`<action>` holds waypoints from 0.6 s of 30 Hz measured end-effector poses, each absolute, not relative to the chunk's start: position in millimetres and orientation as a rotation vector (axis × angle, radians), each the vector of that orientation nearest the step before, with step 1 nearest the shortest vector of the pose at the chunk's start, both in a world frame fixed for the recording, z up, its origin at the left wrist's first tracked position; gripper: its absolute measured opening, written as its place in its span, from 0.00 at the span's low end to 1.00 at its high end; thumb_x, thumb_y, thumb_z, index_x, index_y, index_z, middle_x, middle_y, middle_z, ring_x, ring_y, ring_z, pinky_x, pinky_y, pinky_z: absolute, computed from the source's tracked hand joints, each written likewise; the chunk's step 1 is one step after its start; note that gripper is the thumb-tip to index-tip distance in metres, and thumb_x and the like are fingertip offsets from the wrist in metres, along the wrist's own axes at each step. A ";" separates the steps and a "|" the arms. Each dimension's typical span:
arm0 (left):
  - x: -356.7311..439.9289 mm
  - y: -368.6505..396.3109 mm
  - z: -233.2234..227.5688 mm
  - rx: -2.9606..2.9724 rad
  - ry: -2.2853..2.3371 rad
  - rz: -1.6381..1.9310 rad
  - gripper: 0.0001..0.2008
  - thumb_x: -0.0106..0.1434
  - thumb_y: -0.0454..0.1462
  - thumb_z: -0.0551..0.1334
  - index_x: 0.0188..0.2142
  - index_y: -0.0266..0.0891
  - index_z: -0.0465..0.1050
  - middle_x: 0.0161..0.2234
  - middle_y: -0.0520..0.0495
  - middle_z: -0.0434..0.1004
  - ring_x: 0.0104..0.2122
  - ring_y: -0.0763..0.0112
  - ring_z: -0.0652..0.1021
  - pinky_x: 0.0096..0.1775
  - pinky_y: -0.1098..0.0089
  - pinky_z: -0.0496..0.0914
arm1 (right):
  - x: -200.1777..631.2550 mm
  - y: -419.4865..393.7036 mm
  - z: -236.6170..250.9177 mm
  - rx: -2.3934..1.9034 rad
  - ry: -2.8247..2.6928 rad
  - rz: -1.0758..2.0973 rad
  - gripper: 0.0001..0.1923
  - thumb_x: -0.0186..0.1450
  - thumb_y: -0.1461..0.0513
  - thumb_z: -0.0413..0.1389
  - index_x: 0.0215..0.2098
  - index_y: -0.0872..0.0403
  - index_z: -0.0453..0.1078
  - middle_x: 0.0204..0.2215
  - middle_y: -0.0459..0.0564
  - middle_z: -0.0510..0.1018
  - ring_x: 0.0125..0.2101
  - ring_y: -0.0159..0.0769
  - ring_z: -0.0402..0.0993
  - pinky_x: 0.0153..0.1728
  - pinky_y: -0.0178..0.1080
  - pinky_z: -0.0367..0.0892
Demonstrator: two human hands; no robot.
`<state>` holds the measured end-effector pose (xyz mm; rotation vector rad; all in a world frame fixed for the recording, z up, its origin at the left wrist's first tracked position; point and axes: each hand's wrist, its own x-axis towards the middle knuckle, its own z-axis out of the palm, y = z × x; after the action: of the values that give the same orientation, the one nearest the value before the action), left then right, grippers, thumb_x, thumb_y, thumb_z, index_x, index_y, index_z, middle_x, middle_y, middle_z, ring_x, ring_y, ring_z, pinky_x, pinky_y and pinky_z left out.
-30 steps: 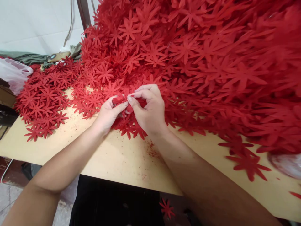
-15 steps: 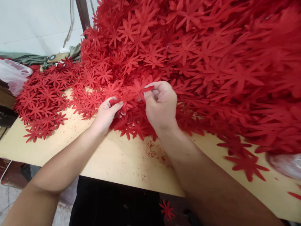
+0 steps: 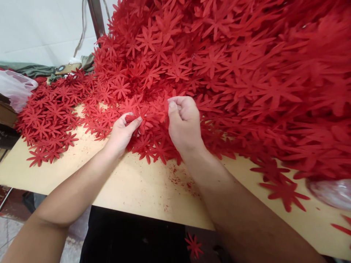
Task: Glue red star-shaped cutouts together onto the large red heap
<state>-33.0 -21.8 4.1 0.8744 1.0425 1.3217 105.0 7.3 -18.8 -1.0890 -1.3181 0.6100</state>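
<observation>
A big heap of red flower-shaped cutouts (image 3: 214, 62) with long narrow petals rises in front of me. My left hand (image 3: 124, 130) pinches a red flower cutout (image 3: 146, 118) between thumb and fingers at the heap's front edge. To its right, my right hand (image 3: 184, 120) is closed, thumb pressed against the curled forefinger. Red material touches those fingertips, but I cannot make out what they grip. The red piece in my left hand blends into the flowers behind it, so its outline is partly hidden.
A smaller pile of red flowers (image 3: 49, 117) spreads at the left. A white plastic bag (image 3: 16, 87) stands beside it, and clear plastic (image 3: 330, 191) lies at the right. Red scraps dot the pale tabletop (image 3: 137, 186). One red flower (image 3: 194, 245) lies below the table edge.
A red petal that stuck out from my right fingertips no longer shows there. My right hand has shifted slightly left; my left hand keeps its pinch in nearly the same place.
</observation>
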 end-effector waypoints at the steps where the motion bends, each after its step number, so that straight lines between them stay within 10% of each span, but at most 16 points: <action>1: -32.8 -21.7 3.7 0.882 1.031 1.325 0.14 0.47 0.37 0.70 0.28 0.38 0.66 0.21 0.58 0.73 0.19 0.82 0.71 0.23 0.78 0.64 | 103.7 6.4 -16.6 -1.090 -1.276 0.635 0.09 0.66 0.55 0.47 0.35 0.51 0.61 0.30 0.47 0.70 0.32 0.30 0.70 0.37 0.39 0.68; 18: -34.6 -18.2 5.2 0.862 0.988 1.369 0.14 0.43 0.37 0.70 0.28 0.37 0.68 0.20 0.58 0.73 0.18 0.83 0.70 0.23 0.78 0.64 | 101.2 3.3 -2.0 -1.002 -1.089 0.951 0.06 0.58 0.68 0.57 0.25 0.52 0.66 0.21 0.42 0.71 0.23 0.25 0.67 0.29 0.34 0.67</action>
<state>-34.6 -18.2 5.2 0.8624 0.9879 1.3689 101.2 3.3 -2.0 -1.0022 -1.0888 0.9509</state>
